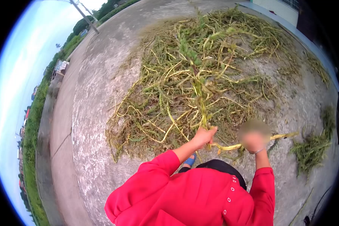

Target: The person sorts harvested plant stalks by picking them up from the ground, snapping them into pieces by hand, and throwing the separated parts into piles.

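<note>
My left hand (204, 137) is closed round the lower stems of an upright bunch of leafy stalks (198, 88). The bunch stretches up and away from me over the spread plants. To the right, a blurred patch covers most of my right hand (254, 141), so its fingers cannot be made out. A thick yellowish stem (229, 147) runs from beside my left hand to my right hand, and a yellow stalk (284, 135) sticks out beyond it to the right. Cut plants (158, 101) lie on the ground in front of both hands.
A smaller green heap (310, 152) lies at the right on the concrete ground (98, 109). A blue shoe (190, 160) shows below my left hand. A pole (84, 17) stands at the upper left, and a building wall (278, 9) at the upper right.
</note>
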Action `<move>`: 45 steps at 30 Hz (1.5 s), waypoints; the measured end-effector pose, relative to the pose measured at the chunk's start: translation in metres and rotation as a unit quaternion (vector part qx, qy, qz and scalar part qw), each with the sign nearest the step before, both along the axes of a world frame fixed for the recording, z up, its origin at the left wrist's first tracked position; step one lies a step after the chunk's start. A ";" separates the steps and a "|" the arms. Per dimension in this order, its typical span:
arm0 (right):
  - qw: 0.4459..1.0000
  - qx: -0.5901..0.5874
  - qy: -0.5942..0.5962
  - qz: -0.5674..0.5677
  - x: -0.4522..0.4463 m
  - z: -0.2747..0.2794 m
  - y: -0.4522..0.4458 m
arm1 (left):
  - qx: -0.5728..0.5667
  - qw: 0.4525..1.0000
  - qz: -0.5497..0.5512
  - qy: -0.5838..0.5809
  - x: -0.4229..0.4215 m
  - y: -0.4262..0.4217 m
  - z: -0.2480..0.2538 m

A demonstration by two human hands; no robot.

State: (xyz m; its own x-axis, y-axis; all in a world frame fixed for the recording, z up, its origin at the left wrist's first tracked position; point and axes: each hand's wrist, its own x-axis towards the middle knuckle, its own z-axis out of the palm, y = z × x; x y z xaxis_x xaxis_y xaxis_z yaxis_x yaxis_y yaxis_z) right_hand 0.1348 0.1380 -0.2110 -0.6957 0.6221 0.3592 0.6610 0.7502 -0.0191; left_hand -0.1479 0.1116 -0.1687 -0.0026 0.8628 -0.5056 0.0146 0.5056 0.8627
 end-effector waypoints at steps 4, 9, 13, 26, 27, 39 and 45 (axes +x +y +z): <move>0.997 -0.002 -0.024 0.074 -0.019 0.004 0.008 | -0.031 0.982 -0.119 0.140 -0.013 -0.012 -0.008; 0.992 0.014 -0.024 0.120 -0.041 0.010 0.041 | -0.028 0.983 -0.175 0.054 -0.023 -0.006 0.002; 0.993 0.011 0.035 0.110 -0.042 0.008 0.052 | 0.004 0.984 -0.169 -0.049 -0.025 0.000 0.038; 0.986 -0.037 0.109 -0.120 0.022 -0.001 0.040 | -0.006 0.991 -0.127 -0.045 -0.050 0.007 0.022; 0.983 -0.040 0.115 -0.139 0.031 -0.009 0.039 | 0.013 0.991 -0.129 -0.042 -0.044 0.008 0.036; 0.616 0.200 0.279 -0.709 0.269 0.028 -0.104 | 0.128 0.983 0.084 0.098 -0.150 0.050 0.011; 0.411 0.351 0.601 -0.589 0.299 0.059 -0.220 | 0.125 0.978 0.076 0.147 -0.115 0.082 -0.016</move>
State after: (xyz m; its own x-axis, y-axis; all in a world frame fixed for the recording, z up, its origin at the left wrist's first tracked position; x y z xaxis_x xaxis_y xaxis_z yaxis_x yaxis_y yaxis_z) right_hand 0.4335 -0.0818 -0.1524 0.8820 -0.2772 0.3811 0.4025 0.0225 -0.9151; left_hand -0.2633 0.1938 -0.1852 -0.2548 0.9377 -0.2362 0.2218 0.2945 0.9296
